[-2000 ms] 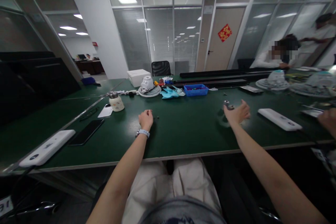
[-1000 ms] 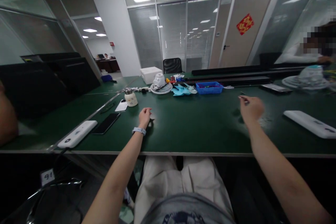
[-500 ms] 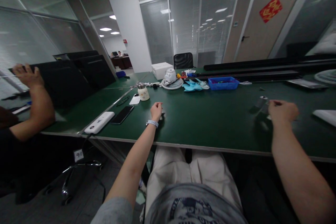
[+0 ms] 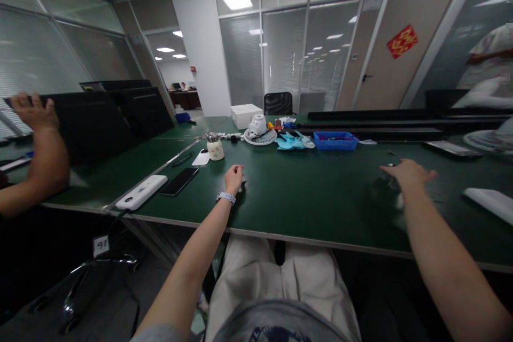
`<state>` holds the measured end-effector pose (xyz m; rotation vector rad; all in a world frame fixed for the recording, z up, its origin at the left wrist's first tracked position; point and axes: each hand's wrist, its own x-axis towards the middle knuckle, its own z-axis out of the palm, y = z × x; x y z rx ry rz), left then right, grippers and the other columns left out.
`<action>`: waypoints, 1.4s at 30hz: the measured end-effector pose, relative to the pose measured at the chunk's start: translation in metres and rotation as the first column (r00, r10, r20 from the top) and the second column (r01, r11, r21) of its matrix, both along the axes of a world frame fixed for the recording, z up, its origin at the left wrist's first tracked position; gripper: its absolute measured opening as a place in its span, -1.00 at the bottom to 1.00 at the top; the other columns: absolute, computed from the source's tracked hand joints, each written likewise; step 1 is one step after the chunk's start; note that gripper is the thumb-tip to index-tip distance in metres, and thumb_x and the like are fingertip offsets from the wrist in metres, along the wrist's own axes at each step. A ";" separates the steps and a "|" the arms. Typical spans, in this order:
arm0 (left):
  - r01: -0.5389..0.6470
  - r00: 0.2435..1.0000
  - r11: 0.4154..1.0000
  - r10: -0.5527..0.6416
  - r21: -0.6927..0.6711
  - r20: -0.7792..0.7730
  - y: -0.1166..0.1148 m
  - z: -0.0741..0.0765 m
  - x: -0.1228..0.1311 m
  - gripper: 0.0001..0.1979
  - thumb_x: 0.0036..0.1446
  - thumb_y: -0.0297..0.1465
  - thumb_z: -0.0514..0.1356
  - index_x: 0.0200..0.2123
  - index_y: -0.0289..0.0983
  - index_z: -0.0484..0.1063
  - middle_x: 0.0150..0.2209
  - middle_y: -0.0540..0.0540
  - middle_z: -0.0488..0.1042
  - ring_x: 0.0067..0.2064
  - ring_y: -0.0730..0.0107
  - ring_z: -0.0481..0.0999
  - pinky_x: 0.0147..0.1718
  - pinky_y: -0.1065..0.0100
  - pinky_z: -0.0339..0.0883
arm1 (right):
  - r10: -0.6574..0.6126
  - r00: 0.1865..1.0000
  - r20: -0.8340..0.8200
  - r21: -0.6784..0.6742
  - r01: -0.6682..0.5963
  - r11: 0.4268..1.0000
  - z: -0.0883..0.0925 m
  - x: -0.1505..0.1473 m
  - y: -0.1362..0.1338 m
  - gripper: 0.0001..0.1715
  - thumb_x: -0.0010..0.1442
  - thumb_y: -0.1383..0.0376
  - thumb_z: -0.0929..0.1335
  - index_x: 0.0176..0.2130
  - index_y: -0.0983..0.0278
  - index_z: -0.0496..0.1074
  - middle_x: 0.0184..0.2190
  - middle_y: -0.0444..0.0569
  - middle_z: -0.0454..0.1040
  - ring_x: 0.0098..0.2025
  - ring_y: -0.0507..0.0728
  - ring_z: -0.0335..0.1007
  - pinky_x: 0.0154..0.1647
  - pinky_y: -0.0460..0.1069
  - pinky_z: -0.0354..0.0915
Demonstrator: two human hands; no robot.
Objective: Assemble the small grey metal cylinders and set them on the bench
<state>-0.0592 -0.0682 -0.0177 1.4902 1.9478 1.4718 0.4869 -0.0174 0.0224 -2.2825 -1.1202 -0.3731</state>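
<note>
My left hand (image 4: 233,179) is over the green table, fingers curled together. A small greyish thing shows beside its fingertips, too little of it to name. My right hand (image 4: 411,173) is stretched out at the right, fingers apart. Its fingertips are over a small, shiny, clear-looking object (image 4: 391,165), mostly covered and blurred; whether they touch it I cannot tell. To the left of my left hand stand a cream bottle (image 4: 215,149), a white phone-like item (image 4: 201,157) and a black phone (image 4: 180,181).
A white power strip (image 4: 142,192) lies at the left. Along the back are a white box (image 4: 245,116), a fan part (image 4: 259,136), blue fan blades (image 4: 290,141) and a blue basket (image 4: 335,141). Another person's raised hand (image 4: 34,112) is at far left.
My right hand has opened its fingers and reached over the shiny object beside it. My left hand stays curled in about the same place. The camera view has tilted slightly.
</note>
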 end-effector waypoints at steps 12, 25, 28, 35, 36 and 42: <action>0.038 0.998 0.999 -0.037 0.016 -0.050 0.003 -0.003 0.005 -0.70 0.15 -0.31 0.02 -0.22 -0.24 0.52 -0.47 -0.04 0.50 -0.38 0.36 0.48 -0.37 0.41 0.25 | 0.433 0.894 0.113 0.154 -0.446 0.882 0.014 -0.120 -0.015 -0.13 -0.09 0.02 0.44 0.12 0.35 0.25 -0.34 0.12 0.53 -0.09 0.29 0.37 0.12 0.26 -0.12; 0.285 0.908 0.947 -0.216 0.151 -0.359 0.002 0.016 0.079 -0.70 0.05 -0.12 0.23 -0.19 -0.07 0.58 -0.18 -0.12 0.45 -0.04 0.22 0.32 0.01 0.21 0.17 | 0.920 0.361 -0.152 0.242 -0.889 0.389 -0.019 -0.280 -0.031 -0.07 -0.12 0.10 0.48 0.18 0.24 0.19 -0.38 -0.12 0.55 -0.09 0.17 0.45 0.12 0.15 0.12; 0.324 0.902 0.937 -0.264 0.133 -0.341 0.008 0.015 0.101 -0.70 -0.01 -0.06 0.26 -0.23 -0.03 0.60 -0.15 -0.13 0.41 -0.01 0.18 0.28 0.01 0.18 0.17 | 0.920 0.327 -0.215 0.271 -0.885 0.378 -0.035 -0.279 -0.033 -0.11 -0.11 0.11 0.49 0.16 0.20 0.21 -0.26 -0.07 0.54 -0.12 0.16 0.46 0.00 0.09 0.25; 0.303 0.922 0.936 -0.239 0.181 -0.305 0.014 0.019 0.105 -0.72 0.00 -0.07 0.25 -0.33 -0.08 0.62 -0.17 -0.13 0.42 -0.02 0.17 0.27 0.01 0.16 0.18 | 0.894 0.307 -0.327 0.238 -0.889 0.392 -0.055 -0.279 -0.037 -0.16 -0.14 0.09 0.51 0.09 0.23 0.28 -0.16 0.02 0.50 -0.09 0.17 0.44 -0.07 0.08 0.33; 0.288 0.926 0.939 -0.223 0.189 -0.304 0.013 0.019 0.100 -0.72 0.01 -0.07 0.25 -0.32 -0.08 0.62 -0.17 -0.13 0.42 -0.02 0.17 0.26 0.02 0.16 0.17 | 0.895 0.298 -0.332 0.244 -0.889 0.387 -0.055 -0.279 -0.038 -0.17 -0.15 0.09 0.51 0.08 0.23 0.29 -0.13 0.03 0.50 -0.08 0.17 0.43 -0.05 0.08 0.33; 0.252 0.898 0.968 -0.228 0.014 -0.376 0.011 0.004 0.058 -0.75 -0.01 -0.07 0.26 -0.31 -0.02 0.62 -0.12 -0.13 0.40 0.02 0.09 0.23 0.03 0.12 0.14 | 0.904 0.268 -0.332 0.263 -0.894 0.361 -0.053 -0.277 -0.038 -0.25 -0.14 0.08 0.50 0.03 0.23 0.35 -0.11 0.03 0.49 -0.05 0.16 0.42 -0.01 0.08 0.31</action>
